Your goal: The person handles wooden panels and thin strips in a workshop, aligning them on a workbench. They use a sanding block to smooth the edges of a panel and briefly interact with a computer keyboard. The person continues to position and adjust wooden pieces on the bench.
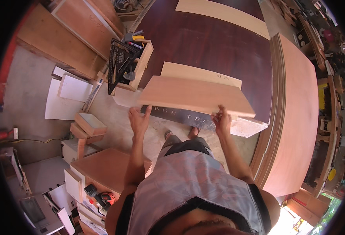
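Observation:
A flat reddish-brown wooden board [196, 94] lies at a slant over the near end of the dark bench top. My right hand [222, 122] pinches its near edge toward the right, fingertips over the top face. My left hand [139, 120] is at the near left corner, thumb by the edge and fingers spread apart. Behind the board, a paler plywood strip [180, 70] with pencil marks is partly covered by it. Underneath, a dark panel with pale lettering [172, 115] forms the bench front.
A wooden toolbox [144, 62] holding a black triangular square [121, 62] stands at the bench's left. Large stacked sheets [297, 117] lean along the right. A cordless drill [104, 197] rests on a cabinet at lower left. Another pale strip [223, 15] lies at the far end.

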Action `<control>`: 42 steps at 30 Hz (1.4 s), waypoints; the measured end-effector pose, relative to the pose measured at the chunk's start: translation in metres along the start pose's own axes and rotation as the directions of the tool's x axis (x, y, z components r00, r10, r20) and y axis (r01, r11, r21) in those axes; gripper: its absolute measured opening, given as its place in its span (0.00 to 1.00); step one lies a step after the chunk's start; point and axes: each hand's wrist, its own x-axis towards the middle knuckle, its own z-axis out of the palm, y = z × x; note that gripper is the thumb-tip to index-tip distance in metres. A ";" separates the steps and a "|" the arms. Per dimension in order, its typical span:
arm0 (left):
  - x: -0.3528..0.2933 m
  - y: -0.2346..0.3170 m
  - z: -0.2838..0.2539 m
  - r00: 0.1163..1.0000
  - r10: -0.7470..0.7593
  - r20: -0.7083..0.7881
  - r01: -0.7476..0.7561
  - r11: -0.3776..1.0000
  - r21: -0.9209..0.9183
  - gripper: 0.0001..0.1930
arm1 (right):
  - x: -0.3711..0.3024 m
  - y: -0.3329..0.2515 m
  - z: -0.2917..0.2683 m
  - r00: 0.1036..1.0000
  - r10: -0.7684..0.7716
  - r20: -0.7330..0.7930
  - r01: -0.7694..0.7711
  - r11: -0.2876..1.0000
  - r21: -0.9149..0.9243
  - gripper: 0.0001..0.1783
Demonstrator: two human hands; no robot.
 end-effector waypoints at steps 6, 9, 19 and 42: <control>0.084 0.163 -0.050 0.603 0.763 0.234 -0.795 0.599 0.096 0.35 | 0.068 -0.107 0.058 0.989 -0.002 0.148 -0.011 0.996 0.083 0.12; 0.114 0.194 -0.022 0.619 0.540 0.571 -0.738 0.648 0.187 0.32 | 0.101 -0.139 0.090 0.983 0.048 0.178 -0.053 0.998 0.025 0.11; 0.184 0.224 0.004 0.544 0.479 0.689 -0.745 0.654 0.133 0.24 | 0.097 -0.030 0.048 0.693 -0.362 0.624 0.709 0.186 -0.680 0.26; 0.310 0.189 -0.015 0.757 0.543 0.364 -0.558 0.827 -0.075 0.28 | 0.078 0.034 0.071 0.613 0.059 0.788 0.652 -0.602 -0.462 0.43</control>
